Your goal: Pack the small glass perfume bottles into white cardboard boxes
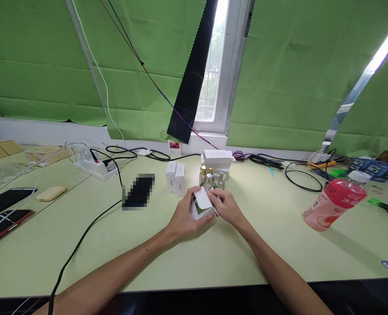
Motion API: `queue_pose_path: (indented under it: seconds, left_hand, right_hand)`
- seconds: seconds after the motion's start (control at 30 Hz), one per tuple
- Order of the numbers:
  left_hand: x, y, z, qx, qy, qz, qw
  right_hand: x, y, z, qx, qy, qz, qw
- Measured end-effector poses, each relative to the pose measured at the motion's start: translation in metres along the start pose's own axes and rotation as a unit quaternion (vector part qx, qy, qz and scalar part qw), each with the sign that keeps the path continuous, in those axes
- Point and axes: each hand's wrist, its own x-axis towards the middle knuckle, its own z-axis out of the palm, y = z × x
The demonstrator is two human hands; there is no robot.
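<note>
a: head view first. what's the surface and the room?

b: a pale yellow-green table [213, 258], green cloth [295, 74] hung over the wall, and a window [213, 65] at twelve o'clock with a black fabric strip [194, 78] across it.

a: and the hands?

b: the left hand [183, 218] is curled around a small white box [203, 205] at the table's middle, and the right hand [228, 208] pinches the same box from the three o'clock side, fingertips at its raised flap.

a: counts?

b: two upright white boxes [176, 177] at eleven o'clock of the hands. a cluster of small capped bottles [210, 178] at twelve, about four (they overlap, so that count is loose), with stacked white boxes [217, 157] behind them. one pink bottle [334, 202] tilted at three o'clock, one power strip [93, 168] at ten, and two phones [6, 199] far out at nine.
</note>
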Motion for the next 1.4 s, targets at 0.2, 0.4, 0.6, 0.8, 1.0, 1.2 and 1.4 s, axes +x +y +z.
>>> queue_pose_path:
  seconds: [0.2, 0.4, 0.6, 0.8, 1.0, 1.2, 1.4]
  left_hand:
    - [0.0, -0.001, 0.0, 0.0, 0.001, -0.001, 1.0]
    - [0.001, -0.003, 0.0, 0.001, 0.002, 0.002, 1.0]
    - [0.001, -0.005, 0.0, -0.002, -0.002, 0.004, 1.0]
    - [0.0, -0.004, 0.0, 0.004, -0.001, 0.002, 1.0]
    - [0.0, -0.002, -0.001, 0.002, -0.007, -0.005, 1.0]
    - [0.002, -0.003, -0.002, 0.0, -0.005, 0.009, 1.0]
    - [0.003, -0.001, -0.004, -0.029, -0.002, 0.032, 0.999]
  right_hand:
    - [0.001, 0.003, 0.0, -0.047, -0.017, -0.014, 0.999]
    - [0.001, 0.003, 0.0, -0.057, -0.024, -0.015, 0.998]
    - [0.001, 0.002, -0.001, -0.063, -0.029, -0.019, 0.997]
    - [0.001, 0.002, -0.001, -0.063, -0.033, -0.024, 0.997]
    - [0.001, 0.002, 0.0, -0.046, -0.015, -0.019, 0.999]
    - [-0.001, -0.002, 0.002, 0.005, 0.013, -0.012, 1.0]
    - [-0.003, -0.007, 0.002, 0.092, 0.015, 0.003, 0.996]
